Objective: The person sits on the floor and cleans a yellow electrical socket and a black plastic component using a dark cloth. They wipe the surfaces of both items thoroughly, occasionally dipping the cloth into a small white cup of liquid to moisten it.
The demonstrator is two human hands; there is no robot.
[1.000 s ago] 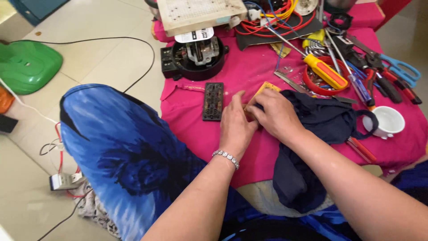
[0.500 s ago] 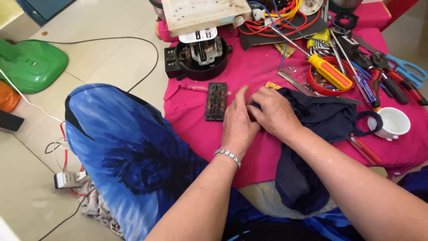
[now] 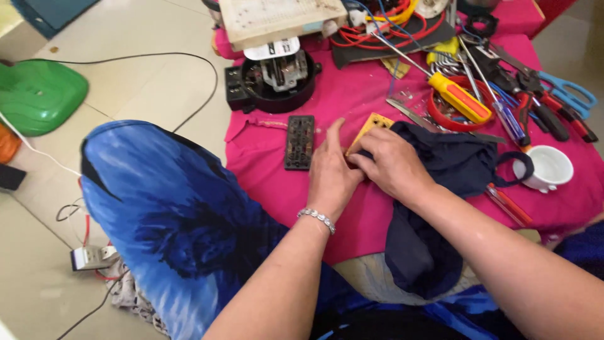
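Far left: green plastic seat (image 3: 38, 94) on the tiled floor. Left of centre, a black slotted block (image 3: 299, 142) lies flat on the pink cloth (image 3: 377, 88). Centre: left hand (image 3: 332, 171) and right hand (image 3: 390, 162) meet over a small yellow board (image 3: 372, 123), fingers pinched on its lower edge; the exact grip is hidden. Right hand rests on a dark blue rag (image 3: 453, 167). Upper right: yellow-handled screwdriver (image 3: 459, 97); right, white cup (image 3: 548, 169).
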